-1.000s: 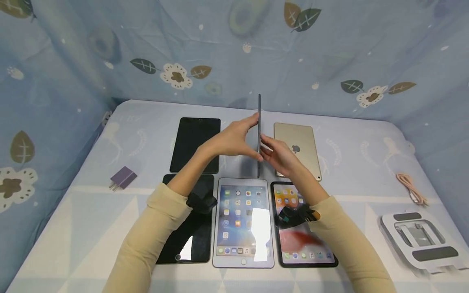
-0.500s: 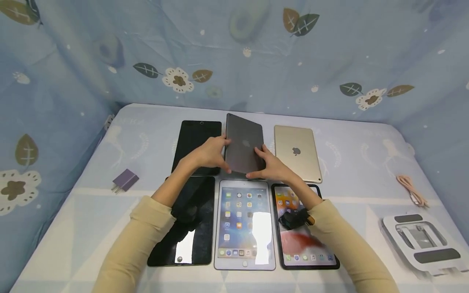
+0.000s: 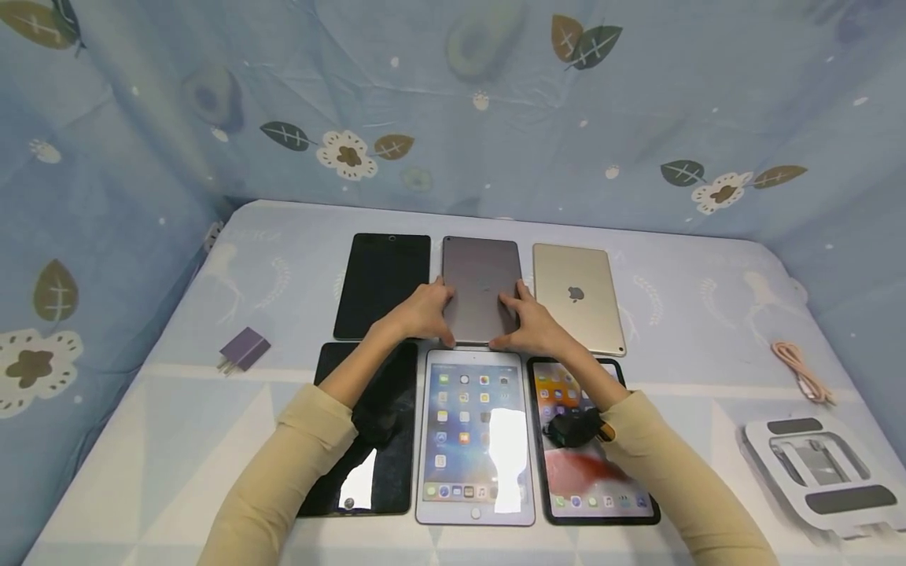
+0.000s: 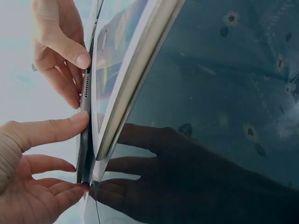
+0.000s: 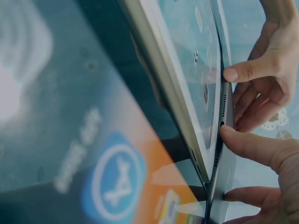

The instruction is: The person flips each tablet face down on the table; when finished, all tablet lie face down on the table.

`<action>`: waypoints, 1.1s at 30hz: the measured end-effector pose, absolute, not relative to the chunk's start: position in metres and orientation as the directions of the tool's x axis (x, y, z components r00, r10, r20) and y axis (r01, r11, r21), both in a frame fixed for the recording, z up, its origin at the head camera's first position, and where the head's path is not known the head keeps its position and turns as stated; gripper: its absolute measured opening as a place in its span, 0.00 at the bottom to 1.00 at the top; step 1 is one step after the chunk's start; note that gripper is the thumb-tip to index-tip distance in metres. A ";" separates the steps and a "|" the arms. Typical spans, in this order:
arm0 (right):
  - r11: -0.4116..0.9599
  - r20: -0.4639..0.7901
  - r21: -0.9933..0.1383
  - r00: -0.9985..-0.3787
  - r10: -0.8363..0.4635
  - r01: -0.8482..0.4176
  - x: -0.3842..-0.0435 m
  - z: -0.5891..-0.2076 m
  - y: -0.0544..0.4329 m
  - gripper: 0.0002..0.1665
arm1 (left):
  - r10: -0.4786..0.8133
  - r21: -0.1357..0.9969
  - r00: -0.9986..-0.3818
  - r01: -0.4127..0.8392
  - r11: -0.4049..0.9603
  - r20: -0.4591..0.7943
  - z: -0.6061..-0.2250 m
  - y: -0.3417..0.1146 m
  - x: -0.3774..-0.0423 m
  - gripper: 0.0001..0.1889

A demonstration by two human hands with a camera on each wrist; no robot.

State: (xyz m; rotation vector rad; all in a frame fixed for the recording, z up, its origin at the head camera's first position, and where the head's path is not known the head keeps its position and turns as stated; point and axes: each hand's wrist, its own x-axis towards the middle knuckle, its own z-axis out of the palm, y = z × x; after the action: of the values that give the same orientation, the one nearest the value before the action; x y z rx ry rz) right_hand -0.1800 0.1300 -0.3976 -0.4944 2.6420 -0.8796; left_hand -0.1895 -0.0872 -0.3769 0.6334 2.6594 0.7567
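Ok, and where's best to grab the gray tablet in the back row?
Probably its two long side edges, coming from left and right. The gray tablet lies flat, back up, with gaps to the black tablet on its left and the gold tablet on its right, while its near edge sits closer to the white tablet.

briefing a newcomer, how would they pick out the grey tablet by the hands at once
On the pale table, go to the farther of two rows. The grey tablet is its middle one, with the left hand and right hand at its near corners. Its grey back sets it apart from the black tablet to its left and the gold tablet to its right.
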 end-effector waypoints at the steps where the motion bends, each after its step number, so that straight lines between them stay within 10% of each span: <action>1: 0.755 -0.181 -0.617 -0.893 -0.412 -0.223 -0.180 -0.398 0.129 0.53 | 0.492 0.552 -0.855 0.333 0.765 -0.166 -0.377 -0.087 -0.189 0.31; 18: 0.781 -0.157 -0.581 -0.909 -0.387 -0.232 -0.177 -0.391 0.120 0.50 | 0.425 0.431 -0.894 0.330 0.840 -0.144 -0.366 -0.098 -0.171 0.28; 33: 0.716 -0.102 -0.639 -0.891 -0.442 -0.282 -0.196 -0.385 0.048 0.43 | 0.126 0.430 -0.985 0.063 0.900 -0.120 -0.356 -0.191 -0.146 0.32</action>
State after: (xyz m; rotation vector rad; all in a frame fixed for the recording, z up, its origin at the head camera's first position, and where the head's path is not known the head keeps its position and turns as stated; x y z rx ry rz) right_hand -0.1959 0.0478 -0.3853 -0.5754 2.6750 -0.9365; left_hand -0.1462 -0.1907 -0.3562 0.1462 2.9206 0.6540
